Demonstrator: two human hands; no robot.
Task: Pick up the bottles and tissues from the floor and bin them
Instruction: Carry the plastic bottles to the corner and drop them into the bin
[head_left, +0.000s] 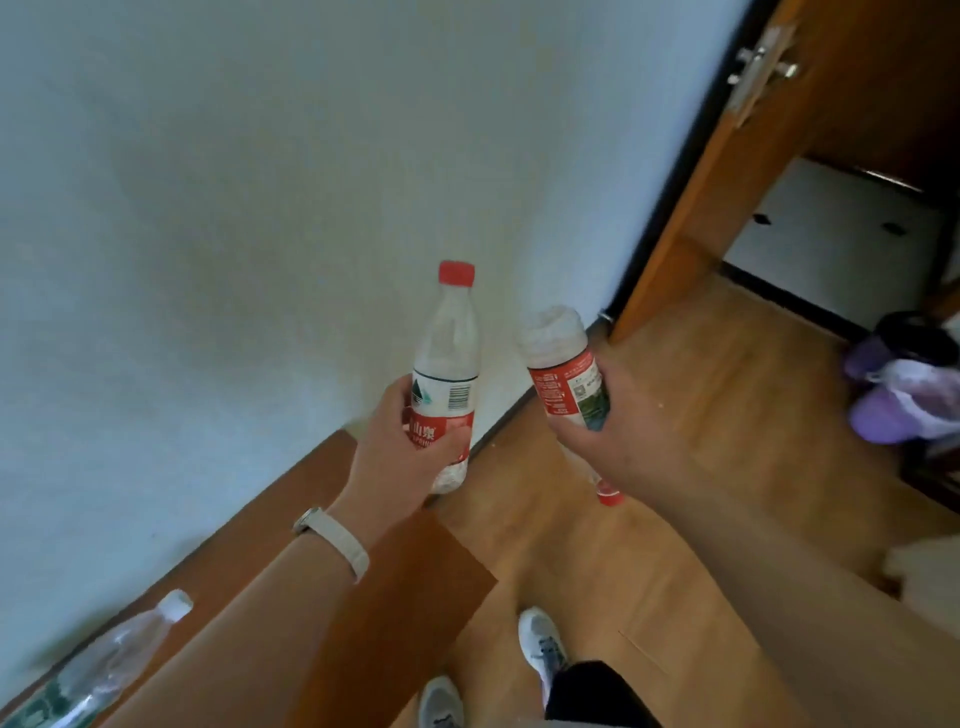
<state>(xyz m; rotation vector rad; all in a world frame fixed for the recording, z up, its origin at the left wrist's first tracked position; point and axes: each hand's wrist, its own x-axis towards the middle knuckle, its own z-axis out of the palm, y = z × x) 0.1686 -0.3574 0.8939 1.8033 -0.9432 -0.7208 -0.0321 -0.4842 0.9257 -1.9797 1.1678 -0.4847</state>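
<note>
The left hand (410, 452) closes its grip around a clear water bottle (447, 353) with a red label, upright, cap at 12 o'clock. The right hand (618, 431) grips a second bottle (561, 358) upside down, base toward 11 o'clock. A white-capped bottle (119, 654) lies at 7 o'clock, pointing to 1 o'clock.

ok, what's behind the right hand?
A bottle, held upside down: its bottom end shows above the right hand, its red cap below. The hand covers the neck.

A home: wood floor (675, 395), wooden door (717, 197), white wall (260, 208).
</note>
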